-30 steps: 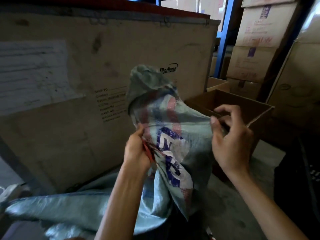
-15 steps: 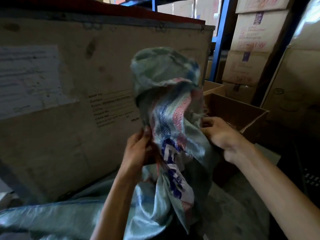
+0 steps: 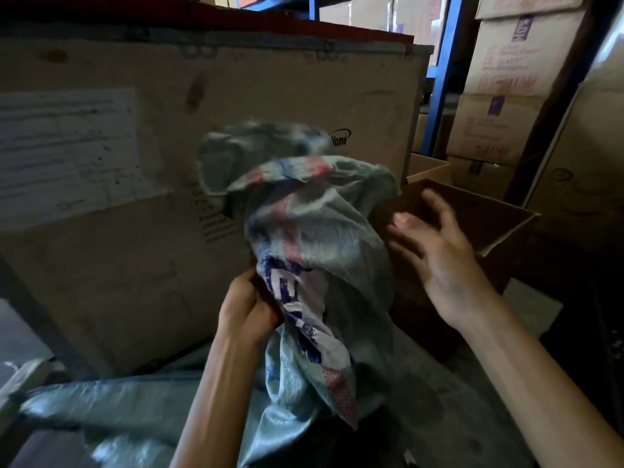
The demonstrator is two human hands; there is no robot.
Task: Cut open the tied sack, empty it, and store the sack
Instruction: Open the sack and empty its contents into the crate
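A limp woven sack (image 3: 314,238), pale green with blue lettering and red stripes, is bunched and held upright in the middle of the view. My left hand (image 3: 248,309) is closed on its left side, with a thin red-handled object pinched against the fabric. To the right of the sack, my right hand (image 3: 435,244) is off it with fingers spread, blurred by motion. The sack's lower end hangs down between my forearms.
A large plywood crate (image 3: 135,231) with a paper label fills the left. An open brown cardboard box (image 3: 479,224) stands behind my right hand. More green sacks (image 3: 118,410) lie on the floor at lower left. Stacked cartons (image 3: 499,106) and a blue rack post (image 3: 442,72) stand at the back right.
My right hand has let go of the sack and moved out to the right, fingers spread. The sack's top has sagged lower. My left hand keeps its hold.
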